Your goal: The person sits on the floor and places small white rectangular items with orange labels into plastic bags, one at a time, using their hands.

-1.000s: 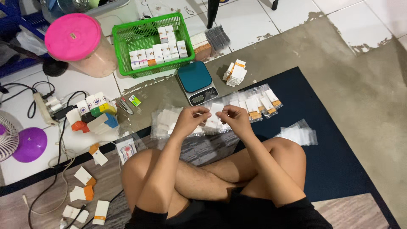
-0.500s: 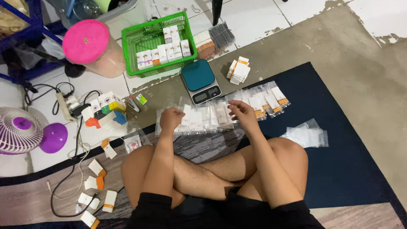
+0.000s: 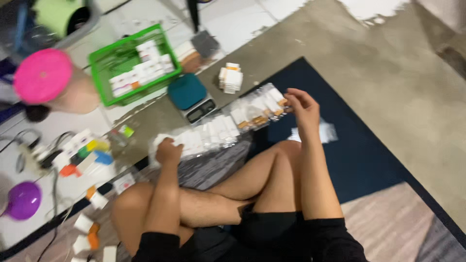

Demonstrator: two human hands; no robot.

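I sit cross-legged on the floor. A long row of clear plastic packets (image 3: 218, 128) with small white and orange boxes inside lies stretched in front of my knees. My left hand (image 3: 168, 151) is closed on the left end of the row. My right hand (image 3: 302, 106) pinches the right end, raised a little off the dark blue mat (image 3: 359, 155). The picture is blurred by head motion.
A teal digital scale (image 3: 190, 96) sits just beyond the row, with a stack of small boxes (image 3: 230, 77) to its right. A green basket (image 3: 104, 68) of boxes, a pink-lidded jar (image 3: 46, 77), a power strip (image 3: 77, 153) and loose boxes lie to the left.
My hands have drawn apart from the middle, and the row of packets is now stretched wide between them. The view has swung to the right.
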